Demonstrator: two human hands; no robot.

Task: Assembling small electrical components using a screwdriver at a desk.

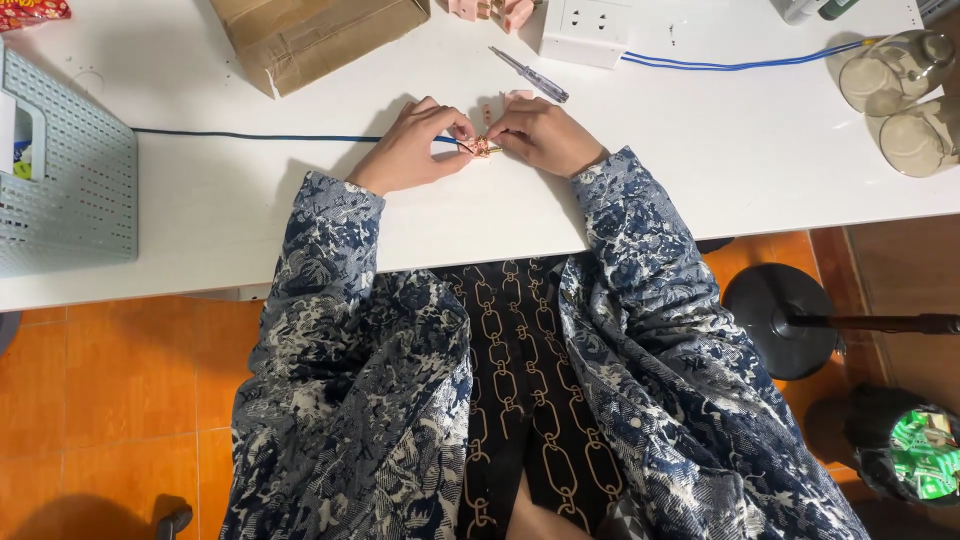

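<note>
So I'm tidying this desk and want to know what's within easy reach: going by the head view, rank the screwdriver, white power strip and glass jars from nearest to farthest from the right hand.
From the right hand:
1. Screwdriver, just beyond the hand.
2. White power strip, farther back at the table's far edge.
3. Glass jars, far off to the right.

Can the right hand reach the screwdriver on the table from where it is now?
Probably yes. The screwdriver lies just beyond the right hand on bare white table, nothing between. But its fingers pinch a small coppery part.
</note>
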